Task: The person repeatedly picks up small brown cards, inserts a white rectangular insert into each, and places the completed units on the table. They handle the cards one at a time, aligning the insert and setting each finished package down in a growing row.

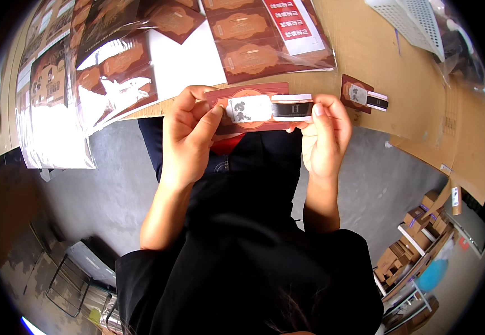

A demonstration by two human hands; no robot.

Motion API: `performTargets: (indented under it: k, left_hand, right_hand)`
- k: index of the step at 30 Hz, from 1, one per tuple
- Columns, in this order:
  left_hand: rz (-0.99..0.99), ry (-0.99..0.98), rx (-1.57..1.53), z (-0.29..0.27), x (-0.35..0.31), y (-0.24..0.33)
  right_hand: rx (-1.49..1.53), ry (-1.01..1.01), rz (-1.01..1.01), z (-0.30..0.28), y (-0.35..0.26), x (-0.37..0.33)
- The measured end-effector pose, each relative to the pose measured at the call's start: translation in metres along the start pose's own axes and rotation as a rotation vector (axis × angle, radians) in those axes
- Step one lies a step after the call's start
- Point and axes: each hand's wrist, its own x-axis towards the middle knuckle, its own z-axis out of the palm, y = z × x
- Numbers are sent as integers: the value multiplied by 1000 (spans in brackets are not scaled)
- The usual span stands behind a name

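Held level over the table's near edge is a reddish-brown printed card (279, 89). A white label (258, 109) with a small grey figure lies across its middle. My left hand (189, 134) pinches the card's left end between thumb and fingers. At the right end sits a black strip with white edges (293, 110), reaching past the card's side. My right hand (327, 137) closes on the outer end of this strip, thumb on top; its other fingertips are partly hidden behind. On the table to the right lies a similar brown card (347, 82) with its own black-and-white strip (377, 101).
Clear plastic covers brown printed sheets (248, 70) across the tabletop (365, 50); a label sheet with red patches (291, 28) lies on them. Far right stands a white perforated basket (413, 28). Cardboard boxes (390, 259) fill a shelf lower right; a folding chair (91, 262) is lower left.
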Motion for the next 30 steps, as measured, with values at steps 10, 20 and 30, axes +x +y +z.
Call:
performTargets:
  k: [10, 20, 30]
  left_hand:
    - [-28, 1, 40, 25, 8, -12]
    - [-174, -62, 187, 75, 22, -26]
    - [-240, -109, 405, 86, 33, -36]
  right_hand:
    - [-38, 23, -58, -10, 3, -6]
    - [42, 219, 29, -56, 1, -11]
    - [74, 285, 69, -83, -1, -17]
